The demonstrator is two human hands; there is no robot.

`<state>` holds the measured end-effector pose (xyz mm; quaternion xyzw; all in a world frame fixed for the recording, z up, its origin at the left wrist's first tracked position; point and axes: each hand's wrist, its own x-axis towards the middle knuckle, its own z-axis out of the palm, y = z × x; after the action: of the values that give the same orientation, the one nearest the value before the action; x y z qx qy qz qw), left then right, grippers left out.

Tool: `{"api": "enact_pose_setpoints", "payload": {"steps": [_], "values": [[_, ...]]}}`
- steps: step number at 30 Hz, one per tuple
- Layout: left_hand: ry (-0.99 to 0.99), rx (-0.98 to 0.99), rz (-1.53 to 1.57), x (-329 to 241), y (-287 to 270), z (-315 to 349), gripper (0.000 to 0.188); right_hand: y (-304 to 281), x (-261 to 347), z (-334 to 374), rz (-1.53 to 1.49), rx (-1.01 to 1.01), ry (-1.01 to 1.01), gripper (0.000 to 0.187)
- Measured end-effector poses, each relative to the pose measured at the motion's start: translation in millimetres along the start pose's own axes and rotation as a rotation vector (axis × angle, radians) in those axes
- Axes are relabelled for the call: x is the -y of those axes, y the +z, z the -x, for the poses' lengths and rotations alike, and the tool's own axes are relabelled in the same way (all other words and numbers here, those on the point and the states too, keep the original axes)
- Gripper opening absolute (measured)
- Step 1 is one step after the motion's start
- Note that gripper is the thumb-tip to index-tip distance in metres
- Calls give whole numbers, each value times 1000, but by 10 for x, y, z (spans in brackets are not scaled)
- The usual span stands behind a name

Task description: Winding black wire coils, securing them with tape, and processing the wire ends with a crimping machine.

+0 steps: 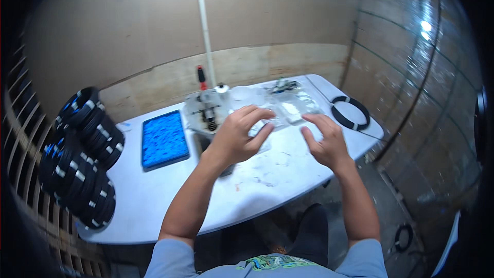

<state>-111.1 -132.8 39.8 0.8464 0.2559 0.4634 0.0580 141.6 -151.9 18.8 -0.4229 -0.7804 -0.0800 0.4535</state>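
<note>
Now, before me, the left hand (235,136) and right hand (329,142) hover apart, thumbs parted from fingers; just beyond, a white packet (291,111) lies beside clear plastic (310,104) on the table (154,195), where a low fingertip could snag and drag both.

White table (154,203), beige wall (288,10), white pipe (204,20), grey floor (378,188).

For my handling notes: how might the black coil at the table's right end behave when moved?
The black coil lies flat, so would probably slide rather than roll. Its open middle suggests little weight for its width. Its slim loop may flex.
</note>
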Motion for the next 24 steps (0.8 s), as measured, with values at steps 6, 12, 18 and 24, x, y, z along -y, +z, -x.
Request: {"api": "enact_pose_setpoints", "payload": {"steps": [6, 12, 18, 24], "values": [[-134, 5, -44, -36, 122, 414, 15, -1456, -316, 1287, 281, -47, 346, 22], [-153, -56, 54, -74, 623, 151, 14, -1693, -435, 1392, 330, -50, 417, 21], [19, 41, 231, 113, 1633, -742, 19, -1228, -1294, 1094, 132, -138, 517, 21], [-251, 229, 396, 847, 3085, -1323, 30, -656, -2986, 1317, 88, -152, 1075, 34]]}}
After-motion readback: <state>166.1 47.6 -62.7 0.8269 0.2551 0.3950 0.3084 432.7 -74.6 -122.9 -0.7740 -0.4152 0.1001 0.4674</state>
